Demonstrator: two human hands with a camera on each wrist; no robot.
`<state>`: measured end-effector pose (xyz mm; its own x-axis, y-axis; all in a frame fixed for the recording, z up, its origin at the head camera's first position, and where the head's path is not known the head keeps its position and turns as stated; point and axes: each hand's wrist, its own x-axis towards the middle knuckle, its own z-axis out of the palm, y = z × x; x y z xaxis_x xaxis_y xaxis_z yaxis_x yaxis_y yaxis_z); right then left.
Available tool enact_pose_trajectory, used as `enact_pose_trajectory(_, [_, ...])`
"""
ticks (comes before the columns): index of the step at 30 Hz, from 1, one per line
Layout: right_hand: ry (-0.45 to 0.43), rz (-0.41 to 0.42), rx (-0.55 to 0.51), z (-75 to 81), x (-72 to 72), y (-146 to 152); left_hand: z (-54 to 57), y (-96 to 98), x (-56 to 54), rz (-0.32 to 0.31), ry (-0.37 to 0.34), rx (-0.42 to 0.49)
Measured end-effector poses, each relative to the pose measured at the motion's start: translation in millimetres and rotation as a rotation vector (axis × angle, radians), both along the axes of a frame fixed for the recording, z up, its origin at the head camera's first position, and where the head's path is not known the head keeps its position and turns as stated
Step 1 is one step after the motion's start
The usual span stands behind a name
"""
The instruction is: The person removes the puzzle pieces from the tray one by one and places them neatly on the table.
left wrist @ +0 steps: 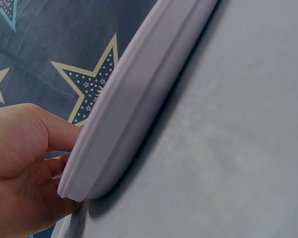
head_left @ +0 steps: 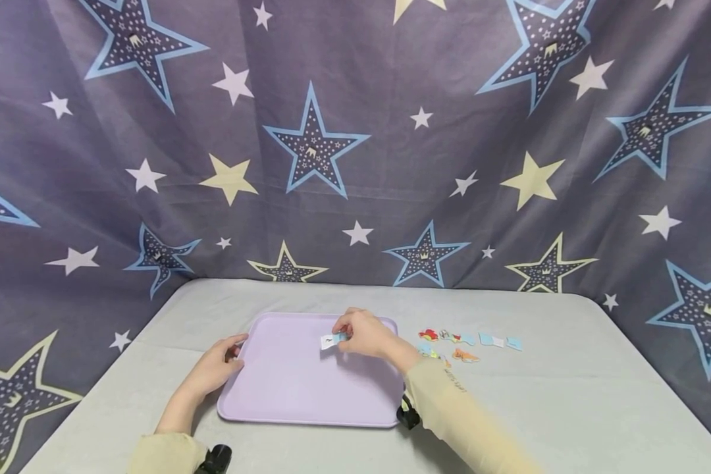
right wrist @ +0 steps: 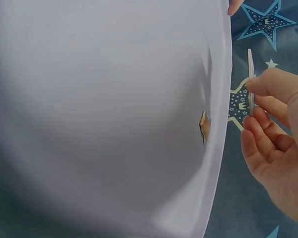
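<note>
A lilac tray (head_left: 284, 382) lies on the table. My left hand (head_left: 213, 365) grips its left rim; in the left wrist view the thumb of that hand (left wrist: 20, 163) rests against the tray's edge (left wrist: 124, 99). Over the tray's far right part, my right hand (head_left: 364, 332) pinches a small flat blue-and-white piece (head_left: 330, 340) between thumb and fingers. From the right wrist, this thin piece (right wrist: 251, 64) shows edge-on. A small tan piece (right wrist: 204, 127) is visible by the tray's rim in that view.
Right of the tray lie several small flat cutouts: a red one (head_left: 428, 335), an orange one (head_left: 465, 355), a light blue one (head_left: 426, 350) and a blue-and-white strip (head_left: 499, 341). A star-patterned curtain (head_left: 367, 197) hangs behind the grey-white table (head_left: 569, 395).
</note>
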<state>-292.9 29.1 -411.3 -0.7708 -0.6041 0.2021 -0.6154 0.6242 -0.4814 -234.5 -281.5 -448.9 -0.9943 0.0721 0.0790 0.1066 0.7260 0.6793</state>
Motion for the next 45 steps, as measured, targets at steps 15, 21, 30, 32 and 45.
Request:
enact_pose_trajectory(15, [0.062, -0.04, -0.062, -4.6, 7.5, 38.2, -1.9, 0.7, -0.6, 0.031, -0.029, -0.025])
enact_pose_trajectory(21, [0.066, -0.085, -0.073, -8.9, 8.5, 55.5, -1.4, 0.4, -0.8, 0.032, -0.03, -0.023])
enact_pose_trajectory(30, [0.067, -0.131, -0.091, -10.2, 15.2, 80.6, -1.0, 0.6, -0.1, 0.022, -0.022, -0.022])
enact_pose_trajectory(32, [0.079, -0.133, -0.082, -11.2, 15.7, 86.1, -1.0, 0.6, -0.2, 0.023, -0.022, -0.021])
enact_pose_trajectory(45, [0.105, -0.173, -0.099, -14.0, 24.7, 126.9, 1.4, 1.8, 0.1, 0.013, -0.008, -0.011])
